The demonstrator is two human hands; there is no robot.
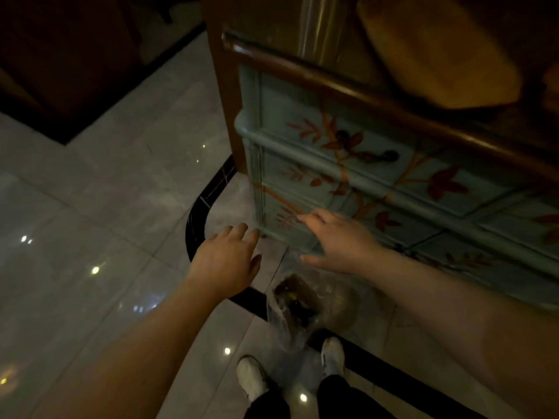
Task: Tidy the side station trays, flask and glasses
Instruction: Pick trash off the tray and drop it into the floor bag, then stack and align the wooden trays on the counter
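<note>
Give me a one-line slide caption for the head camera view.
Both open hands, left hand and right hand, reach toward the painted cabinet, above a clear plastic bag on the floor.

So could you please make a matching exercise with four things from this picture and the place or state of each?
Things:
1. left hand
2. right hand
3. clear plastic bag
4. tray

Places or states:
A. on the floor, in front of the white shoes
B. on top of the cabinet
C. open, over the floor, beside the cabinet's corner
D. open, before the cabinet's painted front

Pairs: 1-C, 2-D, 3-A, 4-B
</note>
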